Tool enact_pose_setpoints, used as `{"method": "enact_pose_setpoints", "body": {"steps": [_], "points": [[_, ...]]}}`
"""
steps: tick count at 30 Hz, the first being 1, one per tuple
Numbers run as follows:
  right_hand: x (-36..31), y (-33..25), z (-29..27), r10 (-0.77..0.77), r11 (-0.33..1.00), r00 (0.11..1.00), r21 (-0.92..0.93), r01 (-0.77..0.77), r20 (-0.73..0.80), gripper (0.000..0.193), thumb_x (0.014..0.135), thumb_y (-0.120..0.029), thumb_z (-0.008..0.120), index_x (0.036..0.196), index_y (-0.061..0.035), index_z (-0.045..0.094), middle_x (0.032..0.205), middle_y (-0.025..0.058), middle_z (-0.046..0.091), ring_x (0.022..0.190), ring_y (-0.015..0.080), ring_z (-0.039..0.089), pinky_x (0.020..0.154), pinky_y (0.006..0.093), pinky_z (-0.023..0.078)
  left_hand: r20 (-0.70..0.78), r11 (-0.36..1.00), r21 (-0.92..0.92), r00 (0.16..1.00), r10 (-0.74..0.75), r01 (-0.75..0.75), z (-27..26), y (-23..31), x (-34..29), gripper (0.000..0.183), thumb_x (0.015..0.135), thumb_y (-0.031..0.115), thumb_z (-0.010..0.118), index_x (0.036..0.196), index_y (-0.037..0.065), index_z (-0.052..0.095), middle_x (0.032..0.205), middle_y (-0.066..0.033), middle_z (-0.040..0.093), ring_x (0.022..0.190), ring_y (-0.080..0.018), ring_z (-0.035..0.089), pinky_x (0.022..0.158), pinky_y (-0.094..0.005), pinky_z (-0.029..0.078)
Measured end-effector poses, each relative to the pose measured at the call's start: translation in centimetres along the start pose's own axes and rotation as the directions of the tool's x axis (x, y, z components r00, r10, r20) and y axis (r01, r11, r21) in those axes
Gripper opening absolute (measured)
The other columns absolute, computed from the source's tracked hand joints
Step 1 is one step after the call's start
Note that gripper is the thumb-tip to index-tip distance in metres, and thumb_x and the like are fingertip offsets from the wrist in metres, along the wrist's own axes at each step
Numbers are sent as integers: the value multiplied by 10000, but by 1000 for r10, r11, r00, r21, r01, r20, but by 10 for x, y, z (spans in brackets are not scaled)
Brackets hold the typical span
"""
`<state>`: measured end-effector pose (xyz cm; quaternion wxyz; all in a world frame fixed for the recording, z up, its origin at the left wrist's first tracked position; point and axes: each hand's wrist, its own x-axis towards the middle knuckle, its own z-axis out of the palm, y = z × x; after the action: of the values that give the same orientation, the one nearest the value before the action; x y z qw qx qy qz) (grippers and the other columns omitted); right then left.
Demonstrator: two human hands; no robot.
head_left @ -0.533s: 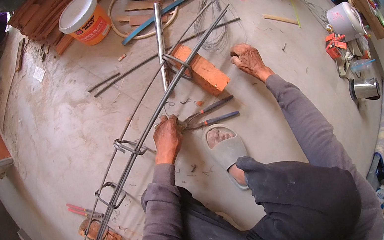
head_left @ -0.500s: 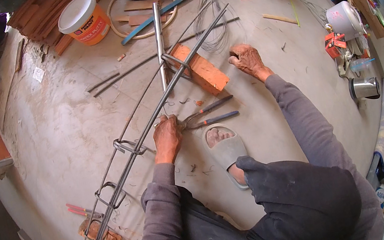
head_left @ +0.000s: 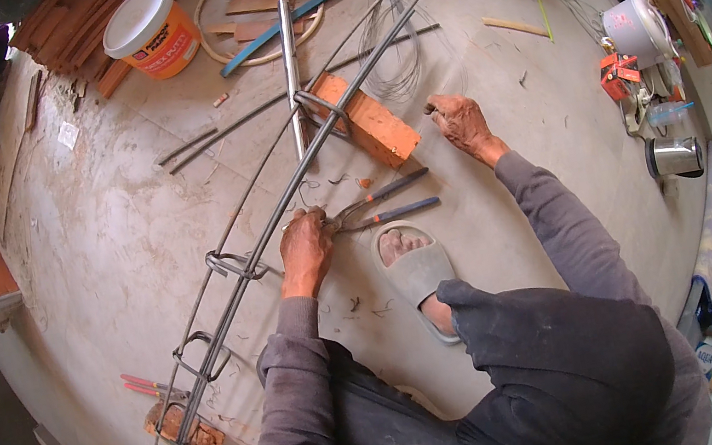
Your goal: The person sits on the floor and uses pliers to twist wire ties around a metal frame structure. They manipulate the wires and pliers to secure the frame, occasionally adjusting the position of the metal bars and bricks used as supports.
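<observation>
A long cage of dark steel rods (head_left: 241, 287) with bent wire stirrups (head_left: 233, 266) slants across the floor. Its far part rests by an orange brick (head_left: 368, 123), its near end on a broken brick (head_left: 192, 435). Close beside the rods, my left hand (head_left: 303, 242) is closed, its fingertips largely hidden. Pincers (head_left: 392, 212) with dark blue, orange-banded handles lie at that hand; their jaws are partly covered. My right hand (head_left: 466, 126) hovers right of the orange brick with fingers curled in a pinch. Whatever it may hold is too small to make out.
A shiny metal tube (head_left: 292, 74) and loose rods (head_left: 255, 111) lie beyond the cage. Thin tie wire (head_left: 406, 65) spreads near its far end. Red-handled pliers (head_left: 141, 384) lie near left. A putty bucket (head_left: 165, 43), a kettle (head_left: 675, 157) and my sandalled foot (head_left: 415, 269) surround the workspace.
My right hand has drawn slightly nearer to me and its fingers have shifted a little. My left hand stays beside the rods and pincers. The whole view has shifted slightly.
</observation>
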<state>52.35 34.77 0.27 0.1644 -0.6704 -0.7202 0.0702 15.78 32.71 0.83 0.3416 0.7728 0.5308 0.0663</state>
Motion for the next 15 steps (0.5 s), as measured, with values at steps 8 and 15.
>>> {"method": "enact_pose_setpoints", "body": {"steps": [8,15], "points": [[-38,2,-24,371,903,914,293,-313,-166,175,763,-49,474,839,-14,628,714,152,654,634,294,636,627,409,499,-194,987,-124,978,74,-100,-16,14,-2,190,842,136,680,981,6,673,910,-180,665,850,-361,661,754,-435,517],[-106,-54,-58,618,634,782,643,-430,-85,180,785,-60,484,817,11,646,568,19,525,537,79,476,516,263,405,198,566,-818,974,115,99,-34,105,-16,377,969,266,593,1137,-68,638,942,-145,687,856,-225,662,775,-342,536]]}}
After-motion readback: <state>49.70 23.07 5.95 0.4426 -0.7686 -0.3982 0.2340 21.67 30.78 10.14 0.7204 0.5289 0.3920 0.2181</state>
